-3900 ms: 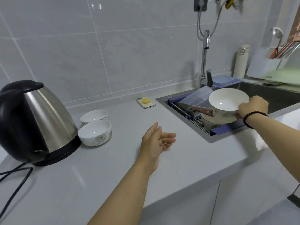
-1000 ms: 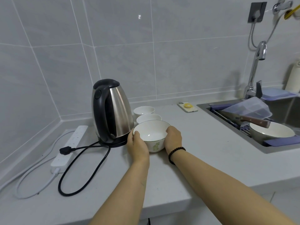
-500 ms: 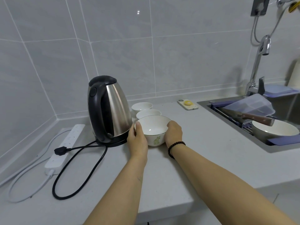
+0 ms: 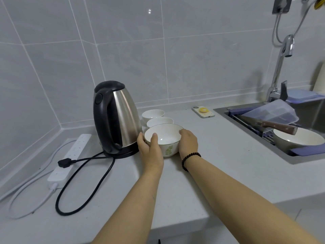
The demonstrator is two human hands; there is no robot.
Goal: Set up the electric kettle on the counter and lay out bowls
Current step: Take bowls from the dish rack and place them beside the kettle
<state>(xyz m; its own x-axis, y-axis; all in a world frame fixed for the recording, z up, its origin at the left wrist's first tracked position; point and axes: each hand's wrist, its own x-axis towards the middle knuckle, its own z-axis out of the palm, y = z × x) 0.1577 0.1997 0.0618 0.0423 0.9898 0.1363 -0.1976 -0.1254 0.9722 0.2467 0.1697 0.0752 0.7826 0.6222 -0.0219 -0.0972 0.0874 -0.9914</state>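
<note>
A steel electric kettle [image 4: 121, 118] with a black handle stands on its base on the grey counter [image 4: 219, 164]. Its black cord [image 4: 84, 175] lies loose, with the plug resting on a white power strip [image 4: 70, 155]. Just right of the kettle a white bowl [image 4: 163, 138] with a green leaf pattern sits on the counter. My left hand [image 4: 149, 150] grips its left side with the thumb over the rim, and my right hand [image 4: 188, 143] holds its right side. Two smaller white bowls [image 4: 159, 118] stand in a row behind it.
A phone [image 4: 203, 111] lies near the wall. To the right, the sink [image 4: 299, 159] holds a large cream bowl [image 4: 299, 140], a knife [image 4: 274, 126] and a clear plastic container [image 4: 270, 112]. A tap [image 4: 279, 67] rises behind it. The counter's front edge is close to me.
Earlier my right hand took the bowl from the sink rack. Since then both hands have set it beside the kettle, in front of the two small bowls; over the last second it barely moves.
</note>
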